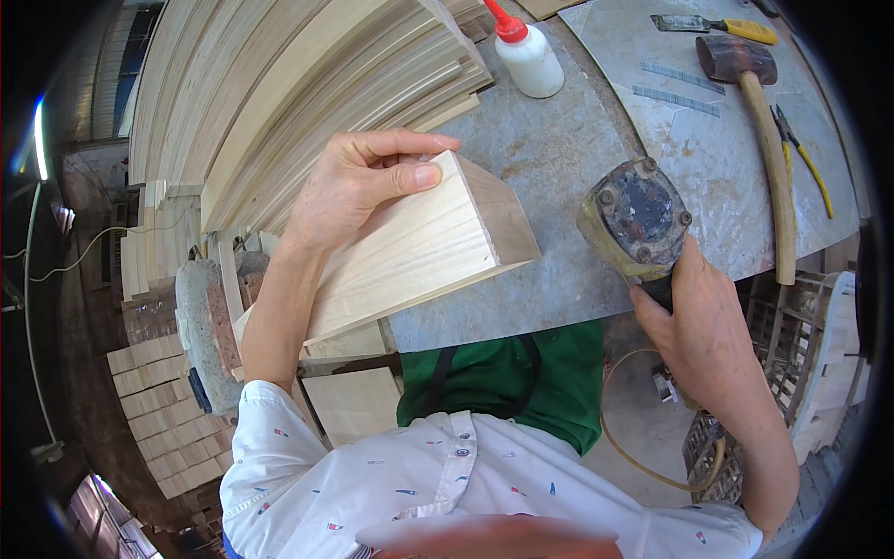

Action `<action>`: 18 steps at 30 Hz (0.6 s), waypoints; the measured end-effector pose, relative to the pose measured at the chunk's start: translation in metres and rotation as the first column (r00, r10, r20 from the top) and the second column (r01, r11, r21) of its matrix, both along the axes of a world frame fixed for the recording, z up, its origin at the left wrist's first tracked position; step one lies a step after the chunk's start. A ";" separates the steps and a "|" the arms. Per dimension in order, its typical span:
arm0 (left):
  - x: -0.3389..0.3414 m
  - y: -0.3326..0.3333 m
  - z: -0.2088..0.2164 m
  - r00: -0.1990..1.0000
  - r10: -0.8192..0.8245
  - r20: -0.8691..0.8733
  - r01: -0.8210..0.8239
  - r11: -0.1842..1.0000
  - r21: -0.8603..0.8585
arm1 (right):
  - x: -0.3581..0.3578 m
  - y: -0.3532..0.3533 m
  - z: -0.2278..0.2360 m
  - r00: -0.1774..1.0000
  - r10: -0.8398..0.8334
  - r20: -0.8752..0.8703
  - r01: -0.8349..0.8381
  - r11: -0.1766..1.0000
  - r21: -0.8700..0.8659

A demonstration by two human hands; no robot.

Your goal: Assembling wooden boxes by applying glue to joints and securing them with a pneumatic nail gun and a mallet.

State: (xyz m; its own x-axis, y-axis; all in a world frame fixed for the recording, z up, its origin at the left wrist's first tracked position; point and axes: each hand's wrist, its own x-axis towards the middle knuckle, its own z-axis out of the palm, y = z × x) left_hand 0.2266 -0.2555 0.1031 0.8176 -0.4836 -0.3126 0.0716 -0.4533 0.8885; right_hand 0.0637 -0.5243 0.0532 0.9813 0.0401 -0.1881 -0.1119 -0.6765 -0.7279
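My left hand (349, 191) grips the top edge of a pale wooden box (419, 228), thumb on the near board and fingers over the far side. The box is tilted at the table's front edge, and a darker end board (498, 210) closes its right end. To the right, apart from the box, my right hand (698, 321) is wrapped round the handle of an air nail gun (638, 219). Its worn, bolted cap faces up; the nose is hidden beneath.
Stacked wooden boards (307, 102) fill the back left. A white glue bottle (531, 61) with red cap stands on the metal table (568, 140). A mallet (764, 140), chisel (712, 25) and pliers (805, 163) lie right. A yellowish hose (610, 415) loops below.
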 end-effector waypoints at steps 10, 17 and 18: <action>0.002 0.002 -0.001 0.997 -0.019 -0.077 0.014 0.998 -0.060 | 0.000 0.001 -0.001 1.000 -0.014 -0.012 0.014 1.000 0.010; 0.007 0.006 -0.007 0.996 -0.026 -0.081 0.018 0.995 -0.102 | 0.004 0.004 0.007 0.998 -0.004 0.058 0.003 1.000 0.021; 0.008 0.007 -0.007 0.994 -0.061 -0.090 0.053 0.995 -0.087 | 0.006 0.006 0.010 0.998 0.028 0.052 -0.027 0.999 -0.025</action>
State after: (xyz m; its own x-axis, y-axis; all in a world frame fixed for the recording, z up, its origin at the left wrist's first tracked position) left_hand 0.2350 -0.2483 0.0959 0.7574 -0.5565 -0.3416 0.1317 -0.3823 0.9146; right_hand 0.0699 -0.5184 0.0627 0.9885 0.0635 -0.1374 -0.0548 -0.6960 -0.7159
